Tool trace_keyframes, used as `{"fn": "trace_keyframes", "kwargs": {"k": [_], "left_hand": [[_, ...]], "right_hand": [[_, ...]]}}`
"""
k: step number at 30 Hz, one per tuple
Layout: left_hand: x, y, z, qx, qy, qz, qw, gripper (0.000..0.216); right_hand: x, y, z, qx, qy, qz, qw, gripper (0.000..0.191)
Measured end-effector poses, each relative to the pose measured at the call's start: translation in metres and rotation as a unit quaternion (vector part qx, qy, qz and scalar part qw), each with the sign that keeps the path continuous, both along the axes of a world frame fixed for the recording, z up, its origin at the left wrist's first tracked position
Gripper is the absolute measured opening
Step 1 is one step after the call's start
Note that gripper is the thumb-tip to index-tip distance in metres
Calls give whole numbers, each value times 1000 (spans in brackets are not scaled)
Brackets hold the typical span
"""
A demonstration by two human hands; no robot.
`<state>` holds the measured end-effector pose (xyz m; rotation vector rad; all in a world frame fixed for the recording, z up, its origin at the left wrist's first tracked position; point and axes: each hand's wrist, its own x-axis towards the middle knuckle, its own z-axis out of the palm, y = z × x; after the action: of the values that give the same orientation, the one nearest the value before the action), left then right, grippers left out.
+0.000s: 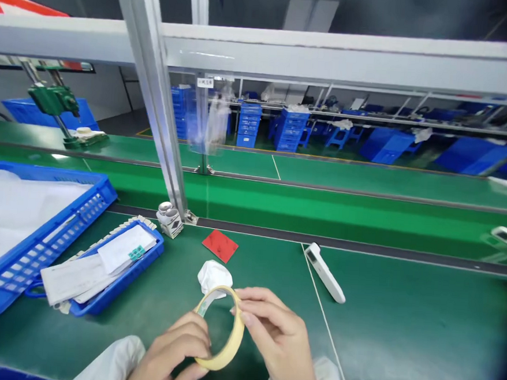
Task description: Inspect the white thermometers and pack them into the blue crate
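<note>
A roll of pale yellow tape [230, 350] is held up off the green tabletop, tilted so that its open middle shows. My left hand [177, 347] grips its lower left side, fingers through the ring and thumb underneath. At the right edge of the roll, the fingertips and thumb of my right hand [276, 330] pinch the tape's rim. Just behind the roll lies a crumpled white cloth or tissue [213, 275]. Farther back a flat red piece [220, 245] rests on the table. To the right sits a white handheld device with a small screen [326, 275].
On the left, a small blue basket [119, 282] holds papers, beside a large blue crate [54, 237] with white sheets. Small containers [170, 219] stand at the foot of a metal post [156, 90]. A green belt [321, 218] runs behind the table's edge strip.
</note>
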<state>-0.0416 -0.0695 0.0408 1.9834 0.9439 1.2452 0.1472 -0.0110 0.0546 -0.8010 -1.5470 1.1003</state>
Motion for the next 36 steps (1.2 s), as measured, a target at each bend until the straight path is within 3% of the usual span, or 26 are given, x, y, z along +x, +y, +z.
{"fn": "trace_keyframes", "kwargs": {"k": [5, 7, 9, 10, 12, 14, 16, 18, 19, 21, 23, 25, 27, 29, 32, 36], "left_hand": [[-6, 7, -10, 24, 53, -40, 997, 12], [-10, 9, -15, 30, 37, -25, 999, 15], [-12, 13, -17, -24, -43, 40, 998, 27], [-12, 16, -16, -93, -102, 63, 988, 31], [-9, 24, -13, -291, -226, 28, 929, 38], [-3, 32, -13, -453, -315, -106, 827, 60], [3, 36, -15, -496, -383, -226, 746, 68], [8, 35, -19, -467, -422, -275, 727, 63], [9, 33, -20, -442, -427, -272, 741, 60], [11, 27, -21, -378, -375, -211, 820, 56], [9, 22, -17, -286, -233, -93, 925, 50], [5, 20, -11, -153, -62, 17, 986, 41], [1, 21, -5, -23, 50, 58, 997, 34], [-4, 23, -1, 61, 116, 54, 990, 30], [-9, 25, 0, 107, 200, 53, 973, 25], [-14, 24, -4, 125, 236, 57, 962, 22]], "right_hand": [[-6, -6, -19, 79, -21, -125, 989, 17], [-9, -7, -21, 100, -17, -146, 984, 19], [-10, -6, -20, 112, -13, -137, 984, 21], [-9, -5, -18, 119, -12, -121, 985, 21], [-7, -2, -12, 128, -4, -66, 990, 21], [-4, 1, -6, 112, 16, -2, 994, 20], [-1, 5, -2, 74, 44, 56, 995, 19], [-1, 10, -3, 20, 86, 97, 991, 16], [-1, 12, -5, -8, 109, 112, 988, 15], [-2, 16, -14, -72, 160, 127, 976, 13], [-4, 21, -26, -126, 203, 122, 963, 15], [-3, 26, -37, -162, 237, 98, 953, 18], [-1, 30, -41, -182, 230, 78, 953, 22], [1, 31, -38, -189, 168, 85, 964, 23], [-2, 28, -22, -151, 52, 94, 983, 24], [-16, 24, -8, -77, -33, 73, 994, 19]]}}
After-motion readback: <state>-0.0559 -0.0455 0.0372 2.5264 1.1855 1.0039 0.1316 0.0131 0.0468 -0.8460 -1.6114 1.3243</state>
